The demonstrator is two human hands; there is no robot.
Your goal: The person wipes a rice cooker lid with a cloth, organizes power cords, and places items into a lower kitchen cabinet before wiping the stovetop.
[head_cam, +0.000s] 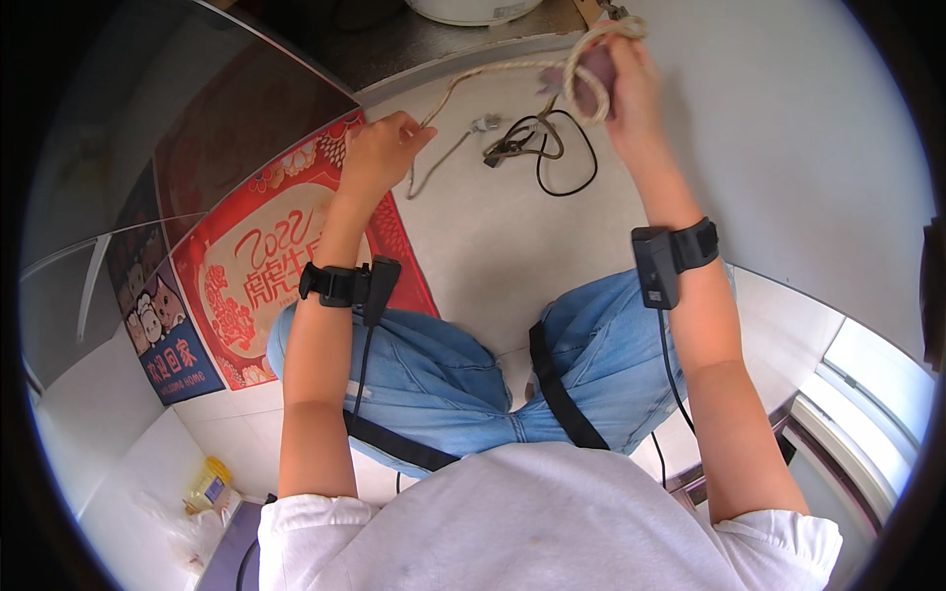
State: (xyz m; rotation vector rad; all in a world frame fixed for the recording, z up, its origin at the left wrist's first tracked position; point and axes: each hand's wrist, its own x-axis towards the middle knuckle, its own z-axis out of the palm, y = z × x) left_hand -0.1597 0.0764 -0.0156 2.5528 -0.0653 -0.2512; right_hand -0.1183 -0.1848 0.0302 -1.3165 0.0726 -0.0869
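My left hand [386, 151] pinches a pale cable [473, 70] between thumb and fingers at the upper left of centre. From there the cable runs right to my right hand [632, 92], which grips its loops together with a purplish cloth [595, 70]. One end of a cable with a light plug [485, 123] rests on the floor between my hands. Beside it lies a tangle of black cable [567, 193] and a brownish cord [547, 153]. The right fingertips are partly hidden by the loops.
A red mat [399, 258] with printed writing and a dark blue mat [181, 369] lie at the left. Dark glossy panels [244, 96] rise beside them. A white appliance [473, 9] stands on a dark shelf ahead; a pale panel [798, 162] is at the right.
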